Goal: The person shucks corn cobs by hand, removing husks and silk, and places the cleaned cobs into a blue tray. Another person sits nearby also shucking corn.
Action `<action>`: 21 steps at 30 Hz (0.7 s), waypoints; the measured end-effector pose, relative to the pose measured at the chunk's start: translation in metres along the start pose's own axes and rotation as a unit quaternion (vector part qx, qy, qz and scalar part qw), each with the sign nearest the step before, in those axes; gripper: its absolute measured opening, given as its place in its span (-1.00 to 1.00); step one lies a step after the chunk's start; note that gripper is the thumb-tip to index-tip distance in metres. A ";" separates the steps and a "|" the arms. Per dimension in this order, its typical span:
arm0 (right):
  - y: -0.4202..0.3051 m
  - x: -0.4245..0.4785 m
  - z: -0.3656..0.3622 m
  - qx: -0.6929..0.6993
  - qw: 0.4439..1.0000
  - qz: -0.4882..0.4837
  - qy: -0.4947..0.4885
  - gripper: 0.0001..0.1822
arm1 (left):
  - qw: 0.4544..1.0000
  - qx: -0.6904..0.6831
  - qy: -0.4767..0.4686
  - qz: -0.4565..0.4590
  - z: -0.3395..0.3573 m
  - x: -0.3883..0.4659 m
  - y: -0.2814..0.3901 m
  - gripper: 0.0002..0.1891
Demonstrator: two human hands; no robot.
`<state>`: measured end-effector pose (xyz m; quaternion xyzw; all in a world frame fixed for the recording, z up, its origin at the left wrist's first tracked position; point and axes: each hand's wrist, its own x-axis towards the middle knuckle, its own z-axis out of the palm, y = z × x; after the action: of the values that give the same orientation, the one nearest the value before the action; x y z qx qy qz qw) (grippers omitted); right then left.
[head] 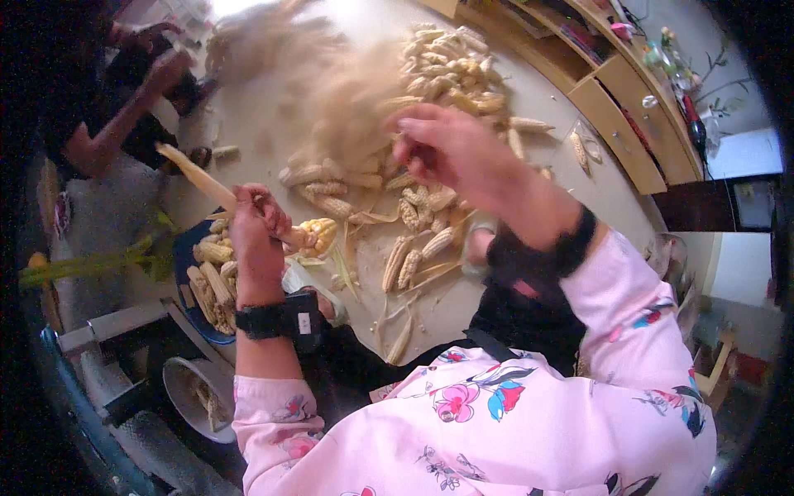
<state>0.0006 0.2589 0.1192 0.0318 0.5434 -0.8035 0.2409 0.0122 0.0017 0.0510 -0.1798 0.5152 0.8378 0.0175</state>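
Observation:
My left hand (257,217) grips a corn ear (317,235). Its yellow kernels show to the right of the fist, and a long pale strip of husk (198,177) sticks out at the upper left. Raised above the corn on the floor is my right hand (434,146), blurred, with its fingers loosely curled and apart; I see nothing held in it. Beyond its fingertips spreads a tan blur (347,93), probably husks. Under the hands lie several husked ears (409,254) and loose husk strips (403,335).
A large corn pile (453,68) lies ahead. On the left stand a blue basin (186,297) of ears and a pale bucket (177,390). Another person's arm (136,105) is at upper left. A wooden cabinet (620,124) lines the right; a loose ear (580,152) lies near it.

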 end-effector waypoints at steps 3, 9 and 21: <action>0.056 0.068 -0.020 -0.039 0.994 0.074 0.067 -0.80 | 0.999 -0.033 -0.019 0.014 -0.019 0.002 0.020 -0.63; 0.266 0.095 -0.155 -0.076 0.967 0.166 0.178 -0.76 | 0.998 -0.023 -0.019 0.055 -0.022 -0.002 0.040 -0.63; 0.398 0.118 -0.090 -0.563 0.816 0.115 0.061 -0.59 | 0.991 0.041 0.128 0.018 -0.073 0.003 0.031 -0.65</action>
<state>0.0456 0.1802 -0.2957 0.0020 0.9070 -0.3203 0.2735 0.0230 -0.0765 0.0472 -0.2757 0.5506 0.7859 -0.0564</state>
